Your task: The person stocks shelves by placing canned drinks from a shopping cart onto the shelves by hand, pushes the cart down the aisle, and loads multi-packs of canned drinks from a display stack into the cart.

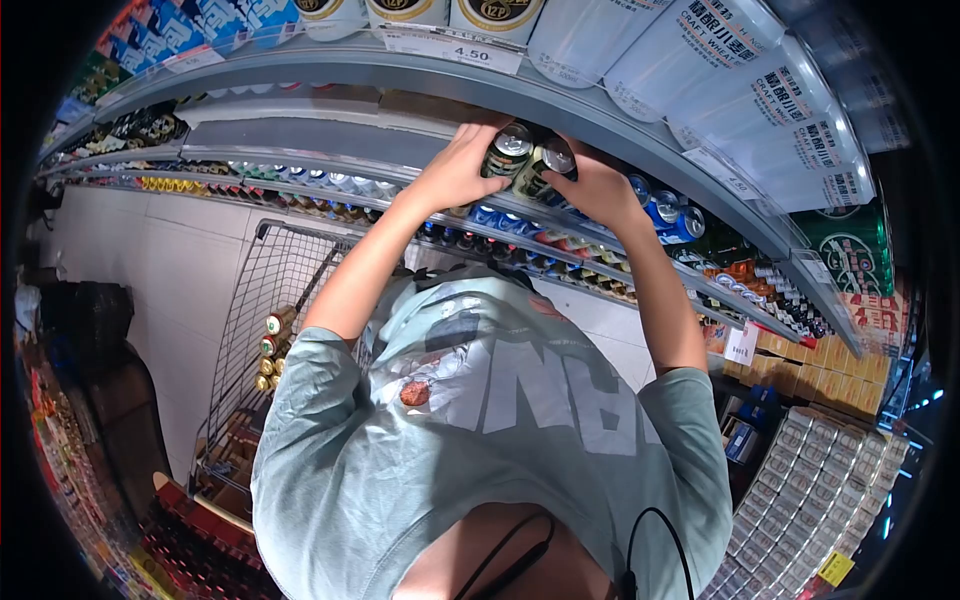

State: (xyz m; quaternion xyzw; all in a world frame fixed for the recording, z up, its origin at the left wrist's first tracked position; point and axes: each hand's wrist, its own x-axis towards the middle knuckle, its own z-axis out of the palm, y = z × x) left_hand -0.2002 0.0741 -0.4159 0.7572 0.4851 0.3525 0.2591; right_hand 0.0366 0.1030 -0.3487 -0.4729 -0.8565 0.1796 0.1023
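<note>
My left hand (pixel 462 165) is wrapped round a dark drink can (pixel 511 146) with a silver top, its thumb pressed along the near side. Beside it a second, dark green-gold can (pixel 544 168) is gripped by my right hand (pixel 597 185), thumb across its front. Both cans stand nearly upright, side by side, at the edge of a lower shelf (pixel 290 145), below the overhanging upper shelf. The fingertips of both hands are hidden behind the cans and under that shelf.
White cans (pixel 745 90) and price tags line the upper shelf (pixel 330 62) just above my hands. Blue cans (pixel 665 212) stand right of my right hand. Behind my left arm is a wire cart (pixel 262 270) with gold-topped cans (pixel 268 348). Stacked can packs (pixel 815 490) stand lower right.
</note>
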